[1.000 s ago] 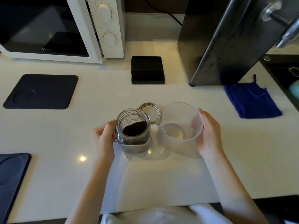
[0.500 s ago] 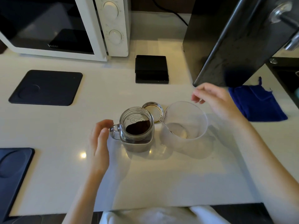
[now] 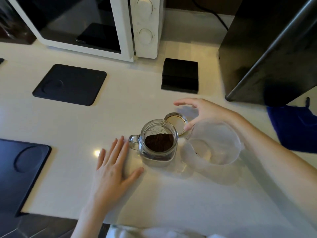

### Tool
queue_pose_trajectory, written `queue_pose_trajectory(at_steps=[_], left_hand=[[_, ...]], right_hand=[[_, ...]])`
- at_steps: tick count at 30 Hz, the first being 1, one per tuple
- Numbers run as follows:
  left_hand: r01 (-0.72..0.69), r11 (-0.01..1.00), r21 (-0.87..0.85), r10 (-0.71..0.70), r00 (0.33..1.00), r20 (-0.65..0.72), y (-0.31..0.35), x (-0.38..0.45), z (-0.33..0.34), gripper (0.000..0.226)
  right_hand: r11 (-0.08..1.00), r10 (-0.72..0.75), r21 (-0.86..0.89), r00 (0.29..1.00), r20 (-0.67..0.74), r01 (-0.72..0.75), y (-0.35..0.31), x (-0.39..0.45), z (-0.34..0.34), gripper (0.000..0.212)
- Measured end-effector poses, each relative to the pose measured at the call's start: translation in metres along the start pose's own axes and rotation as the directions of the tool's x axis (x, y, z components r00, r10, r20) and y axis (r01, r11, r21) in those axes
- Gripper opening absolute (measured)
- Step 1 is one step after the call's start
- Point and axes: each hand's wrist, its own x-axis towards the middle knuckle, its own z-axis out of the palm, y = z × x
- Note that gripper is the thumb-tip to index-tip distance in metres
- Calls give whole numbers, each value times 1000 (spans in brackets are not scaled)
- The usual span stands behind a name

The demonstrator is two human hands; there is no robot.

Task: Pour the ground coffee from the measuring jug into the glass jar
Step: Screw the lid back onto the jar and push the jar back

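Note:
The glass jar (image 3: 159, 141) with a side handle stands upright on the white counter, with dark ground coffee inside. Just right of it stands the clear plastic measuring jug (image 3: 214, 145), upright and looking empty. The jar's round lid (image 3: 175, 121) lies flat behind the jar. My left hand (image 3: 113, 169) rests flat on the counter left of the jar handle, fingers spread, holding nothing. My right hand (image 3: 204, 111) hovers over the lid with fingers curled and apart, thumb near the lid's right edge.
A white microwave (image 3: 96, 26) stands at the back left, a tall black appliance (image 3: 267, 48) at the back right. A small black scale (image 3: 180, 75) sits behind the lid. Black mats (image 3: 70, 84) lie to the left, a blue cloth (image 3: 295, 127) at the right.
My left hand let go of the jar and now lies flat on the counter. My right hand released the jug, rose, then moved left over the lid.

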Motion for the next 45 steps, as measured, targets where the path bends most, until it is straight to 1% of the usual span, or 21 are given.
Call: queue_pose_trajectory(at_steps=[4, 7, 9, 13, 16, 18, 22, 25, 27, 29, 30, 32, 34, 36, 39, 41, 43, 45], left_hand=[[11, 995, 96, -13, 1000, 19, 1, 2, 2, 81], [17, 994, 104, -19, 1000, 19, 1, 3, 2, 80], [21, 994, 103, -23, 1000, 16, 1, 3, 2, 79], [26, 996, 83, -26, 1000, -2, 3, 3, 1, 77], [27, 997, 74, -26, 1000, -14, 4, 3, 0, 77], [30, 997, 69, -29, 999, -21, 4, 3, 1, 76], [33, 997, 67, -31, 999, -28, 3, 3, 2, 77], [18, 999, 49, -16, 999, -39, 3, 2, 0, 78], [8, 1000, -17, -9, 999, -39, 4, 4, -4, 85], [13, 992, -122, -15, 1000, -13, 5, 7, -14, 94], [21, 983, -182, -20, 1000, 10, 6, 9, -20, 95], [33, 944, -328, -19, 999, 46, 9, 14, -36, 84], [-9, 883, -470, 22, 1000, 23, 13, 18, -49, 74], [-83, 822, -563, 92, 996, -13, 20, 22, -60, 80], [-167, 790, -591, 202, 979, -7, 34, 29, -65, 90], [-215, 778, -591, 249, 968, -26, 44, 34, -62, 89], [-224, 760, -611, 244, 968, -51, 52, 36, -58, 84], [-197, 751, -630, 212, 976, -53, 57, 38, -54, 81]], right_hand=[[1000, 8, -8, 998, 62, -8, 1, 4, 9, 80], [996, 24, -85, 997, 71, -18, 1, 6, 11, 81], [991, 0, -130, 998, 58, 7, 2, 8, 12, 82], [994, -41, -96, 999, 8, 41, 5, 8, 12, 78], [1000, -21, 2, 997, -80, 21, 6, 6, 6, 74], [998, -14, 52, 992, -122, 20, 4, 4, -1, 76], [998, -13, 63, 986, -165, 24, -14, -2, -20, 71], [994, -18, 96, 969, -248, 43, -33, -13, -30, 68], [998, -49, 35, 962, -267, 61, -46, -23, -34, 67], [995, -95, -40, 962, -256, 87, -59, -34, -36, 68], [992, -118, -73, 962, -245, 103, -65, -40, -37, 69], [984, -150, -127, 967, -208, 125, -76, -51, -39, 71], [978, -151, -171, 975, -166, 122, -86, -61, -38, 72], [969, -142, -220, 981, -136, 109, -95, -69, -36, 72], [942, -146, -318, 982, -116, 103, -108, -77, -32, 74], [924, -160, -366, 981, -110, 110, -115, -78, -30, 75], [910, -175, -396, 979, -103, 121, -120, -79, -29, 77], [903, -183, -410, 979, -88, 131, -123, -79, -29, 76]])
